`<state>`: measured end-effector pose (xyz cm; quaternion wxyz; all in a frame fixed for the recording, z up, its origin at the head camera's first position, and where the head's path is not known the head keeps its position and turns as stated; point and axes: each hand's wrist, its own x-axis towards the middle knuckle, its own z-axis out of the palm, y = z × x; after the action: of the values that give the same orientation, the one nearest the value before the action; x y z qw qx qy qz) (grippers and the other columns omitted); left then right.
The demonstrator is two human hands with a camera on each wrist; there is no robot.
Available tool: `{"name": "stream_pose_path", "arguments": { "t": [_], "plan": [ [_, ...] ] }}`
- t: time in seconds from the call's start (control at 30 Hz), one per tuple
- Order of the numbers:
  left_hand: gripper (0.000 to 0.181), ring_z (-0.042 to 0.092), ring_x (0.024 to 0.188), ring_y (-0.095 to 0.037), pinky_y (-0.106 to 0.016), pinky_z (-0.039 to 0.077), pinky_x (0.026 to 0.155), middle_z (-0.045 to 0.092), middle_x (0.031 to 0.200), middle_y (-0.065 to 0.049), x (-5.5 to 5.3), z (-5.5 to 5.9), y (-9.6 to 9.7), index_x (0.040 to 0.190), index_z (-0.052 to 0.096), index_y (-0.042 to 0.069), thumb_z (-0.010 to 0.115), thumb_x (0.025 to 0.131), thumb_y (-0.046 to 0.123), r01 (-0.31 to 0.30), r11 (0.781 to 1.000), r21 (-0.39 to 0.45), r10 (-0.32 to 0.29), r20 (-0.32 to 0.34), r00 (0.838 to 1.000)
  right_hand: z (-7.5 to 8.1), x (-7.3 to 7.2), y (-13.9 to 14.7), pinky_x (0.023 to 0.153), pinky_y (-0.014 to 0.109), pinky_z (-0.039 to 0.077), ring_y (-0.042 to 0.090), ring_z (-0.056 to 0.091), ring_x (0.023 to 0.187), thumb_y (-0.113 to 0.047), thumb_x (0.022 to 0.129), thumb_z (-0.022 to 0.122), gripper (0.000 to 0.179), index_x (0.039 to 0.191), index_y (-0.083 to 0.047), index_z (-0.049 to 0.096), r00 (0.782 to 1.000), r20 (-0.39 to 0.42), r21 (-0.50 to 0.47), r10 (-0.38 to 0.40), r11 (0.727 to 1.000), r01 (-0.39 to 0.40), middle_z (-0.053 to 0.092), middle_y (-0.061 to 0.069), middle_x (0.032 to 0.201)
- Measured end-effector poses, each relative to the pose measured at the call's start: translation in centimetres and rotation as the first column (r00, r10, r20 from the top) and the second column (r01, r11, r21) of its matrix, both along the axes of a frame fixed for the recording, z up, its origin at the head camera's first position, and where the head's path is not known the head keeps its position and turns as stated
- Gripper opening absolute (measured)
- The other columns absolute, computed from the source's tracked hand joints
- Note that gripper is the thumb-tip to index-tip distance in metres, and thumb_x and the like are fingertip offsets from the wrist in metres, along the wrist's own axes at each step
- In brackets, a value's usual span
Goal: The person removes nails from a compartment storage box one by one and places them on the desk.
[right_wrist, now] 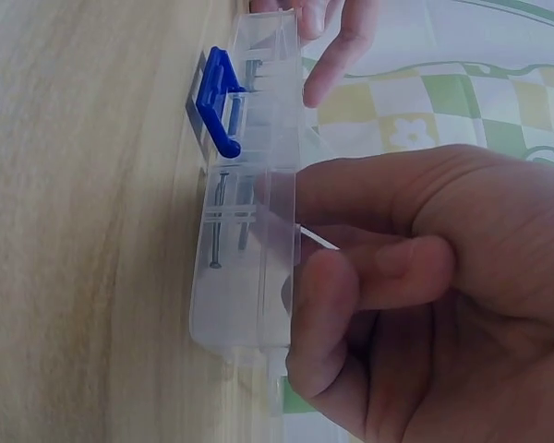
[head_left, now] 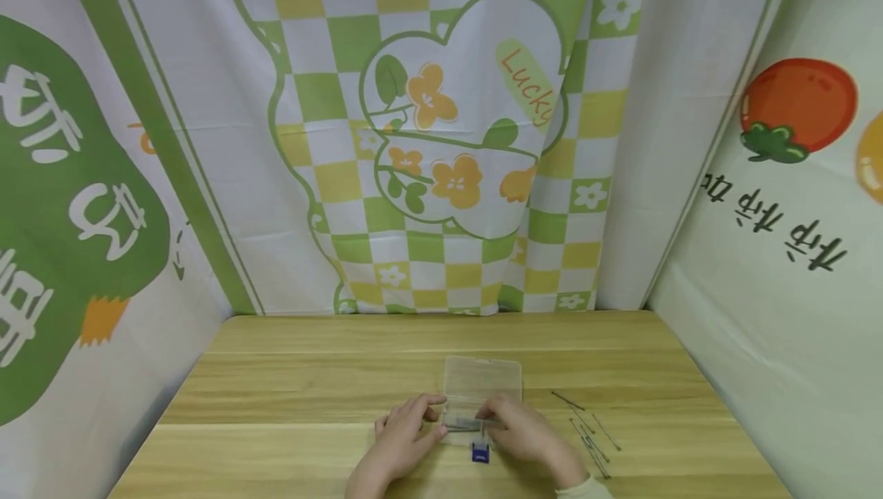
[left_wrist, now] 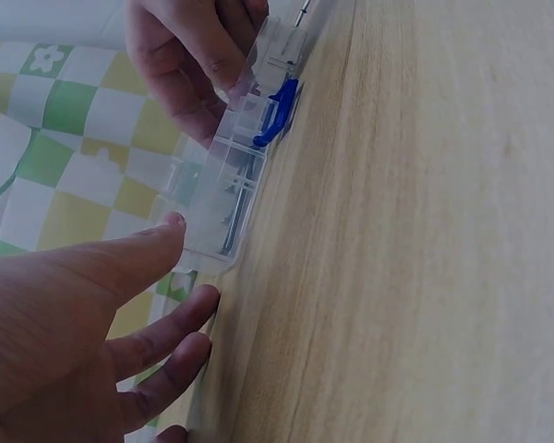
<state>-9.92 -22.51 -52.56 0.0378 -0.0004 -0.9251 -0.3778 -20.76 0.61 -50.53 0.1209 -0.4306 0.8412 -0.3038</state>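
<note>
Loose-fingered left grip (head_left: 403, 438) should brace compartment box (right_wrist: 231, 318) from nine o'clock while right grip (head_left: 523, 431), can't tell if pinching, works at three.

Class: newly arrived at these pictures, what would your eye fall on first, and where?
Probably the red tomato print on the cloth at the head view's right. Next, the bright blue handle on the clear box between the left hand and right hand. Nail-like pieces lie on the table to its right.

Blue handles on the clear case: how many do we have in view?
1: the blue handle is on the near side of the clear case, between left hand and right hand. Fingers may hide others, but none shows.
</note>
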Motion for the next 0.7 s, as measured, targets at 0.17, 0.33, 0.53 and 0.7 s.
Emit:
{"name": "stream_pose_path", "arguments": {
  "t": [0.17, 0.33, 0.53, 0.7],
  "plan": [
    [0.047, 0.055, 0.114, -0.029, -0.075, 0.025, 0.101, 0.067, 0.120, 0.003, 0.0, -0.1, -0.1, 0.145, 0.057, 0.022, 0.070, 0.102, 0.037, 0.010, 1.000, 0.004, -0.010, 0.001, 1.000, 0.0, 0.3, -0.2, 0.091, 0.060, 0.054, 0.037, 0.067, 0.104, -0.003, 0.093, 0.071, 0.018, 0.111, -0.003, 0.071, 0.999, -0.028, 0.031, -0.019, 0.999, 0.020, 0.069, 0.011, 0.111],
    [0.047, 0.054, 0.112, -0.028, -0.075, 0.026, 0.099, 0.066, 0.119, 0.004, 0.0, -0.1, 0.0, 0.145, 0.057, 0.022, 0.070, 0.103, 0.037, 0.016, 1.000, 0.013, -0.016, 0.000, 1.000, -0.1, 0.5, -0.2, 0.088, 0.060, 0.055, 0.036, 0.067, 0.104, -0.008, 0.095, 0.071, 0.017, 0.112, -0.006, 0.071, 0.997, -0.056, 0.055, -0.047, 0.997, 0.050, 0.068, 0.010, 0.114],
    [0.046, 0.054, 0.107, -0.024, -0.074, 0.026, 0.096, 0.066, 0.118, 0.004, 0.0, -1.0, -0.2, 0.144, 0.057, 0.022, 0.068, 0.103, 0.038, 0.013, 1.000, 0.016, -0.012, -0.051, 0.999, -0.2, 0.5, -0.3, 0.088, 0.062, 0.054, 0.036, 0.067, 0.103, -0.008, 0.094, 0.073, 0.016, 0.110, -0.008, 0.073, 0.996, -0.055, 0.041, -0.074, 0.996, 0.077, 0.068, 0.009, 0.112],
    [0.045, 0.055, 0.105, -0.024, -0.073, 0.028, 0.093, 0.066, 0.117, 0.002, -0.2, -1.1, -0.2, 0.144, 0.057, 0.022, 0.066, 0.104, 0.039, 0.020, 1.000, -0.001, -0.020, -0.069, 0.997, -0.2, 0.4, -0.4, 0.089, 0.063, 0.053, 0.037, 0.067, 0.102, -0.009, 0.092, 0.076, 0.016, 0.108, -0.008, 0.074, 0.996, -0.026, 0.019, -0.084, 0.996, 0.085, 0.069, 0.009, 0.110]
  ]
}}
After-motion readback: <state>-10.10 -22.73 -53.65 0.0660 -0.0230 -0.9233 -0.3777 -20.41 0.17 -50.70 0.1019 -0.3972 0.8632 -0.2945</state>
